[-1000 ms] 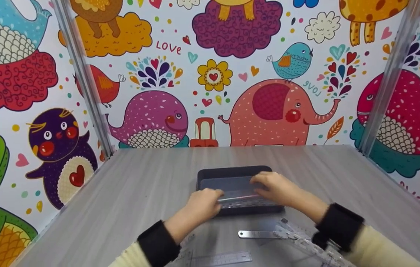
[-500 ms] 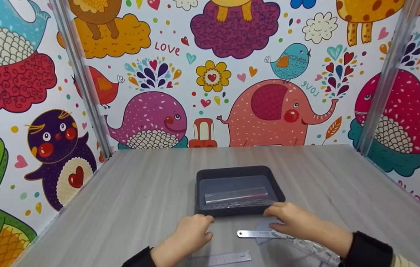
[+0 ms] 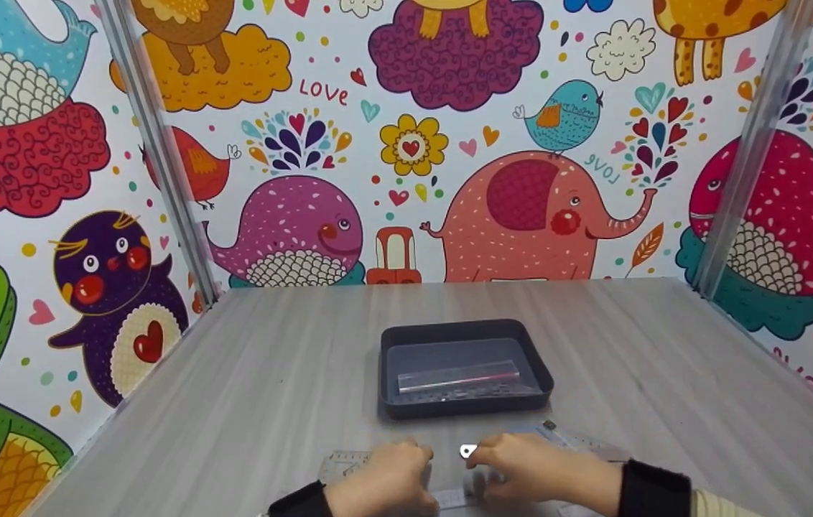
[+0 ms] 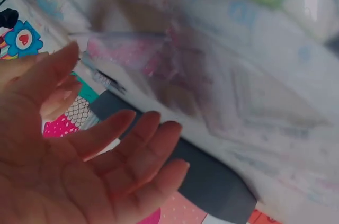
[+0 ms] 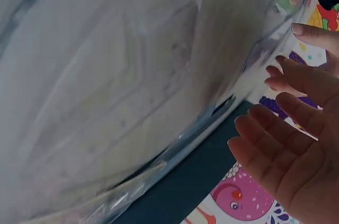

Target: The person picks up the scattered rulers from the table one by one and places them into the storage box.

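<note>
My left hand (image 3: 388,475) is low over the table, beside a clear plastic piece with scale markings (image 3: 340,459). Its fingers are loosely bent with nothing between them in the left wrist view. The right hand (image 3: 539,467) hovers by a steel ruler (image 3: 467,451), covering most of it. In the right wrist view, its fingers (image 5: 286,144) are spread and relaxed, apart from the blurred clear plastic. A short clear ruler (image 3: 449,498) lies between the hands. Beyond them, a dark grey tray (image 3: 467,411) holds a clear ruler with a red line (image 3: 458,377).
More clear plastic drawing pieces (image 3: 593,446) lie partly under the right hand and forearm. Grey wood-grain table (image 3: 270,359) surrounds the tray. Printed walls with metal corner posts (image 3: 733,165) enclose the back and sides.
Both hands have left the inside of the tray and come back toward me, then drawn closer together over the near pieces. The clear ruler with the red line stays lying in the tray.
</note>
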`<control>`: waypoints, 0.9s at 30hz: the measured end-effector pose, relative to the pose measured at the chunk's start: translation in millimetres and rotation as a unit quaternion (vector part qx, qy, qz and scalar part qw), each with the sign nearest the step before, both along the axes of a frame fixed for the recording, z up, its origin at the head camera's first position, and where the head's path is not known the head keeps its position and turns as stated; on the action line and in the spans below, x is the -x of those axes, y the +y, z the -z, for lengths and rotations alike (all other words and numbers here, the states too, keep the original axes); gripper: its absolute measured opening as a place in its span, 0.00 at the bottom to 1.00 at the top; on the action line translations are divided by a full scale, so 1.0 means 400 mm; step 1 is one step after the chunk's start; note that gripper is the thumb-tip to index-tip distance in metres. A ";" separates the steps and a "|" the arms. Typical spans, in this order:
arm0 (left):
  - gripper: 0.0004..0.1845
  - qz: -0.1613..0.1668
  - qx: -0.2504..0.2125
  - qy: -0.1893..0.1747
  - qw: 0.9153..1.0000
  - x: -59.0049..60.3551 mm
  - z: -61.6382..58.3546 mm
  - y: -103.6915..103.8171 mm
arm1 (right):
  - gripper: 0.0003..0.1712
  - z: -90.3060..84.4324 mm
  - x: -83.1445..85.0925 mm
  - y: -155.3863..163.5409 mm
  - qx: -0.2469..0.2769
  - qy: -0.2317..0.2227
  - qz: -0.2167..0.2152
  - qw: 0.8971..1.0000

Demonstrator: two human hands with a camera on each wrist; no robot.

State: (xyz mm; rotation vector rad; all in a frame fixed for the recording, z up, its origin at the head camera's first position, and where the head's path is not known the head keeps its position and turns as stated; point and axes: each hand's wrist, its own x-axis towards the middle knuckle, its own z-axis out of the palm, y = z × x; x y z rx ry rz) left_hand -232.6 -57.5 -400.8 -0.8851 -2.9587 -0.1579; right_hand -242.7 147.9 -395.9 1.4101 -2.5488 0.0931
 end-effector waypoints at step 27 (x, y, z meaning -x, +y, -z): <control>0.14 0.031 0.016 -0.042 0.999 -0.007 0.016 0.055 | 0.11 0.042 0.003 -0.076 -0.022 0.005 -0.084 0.996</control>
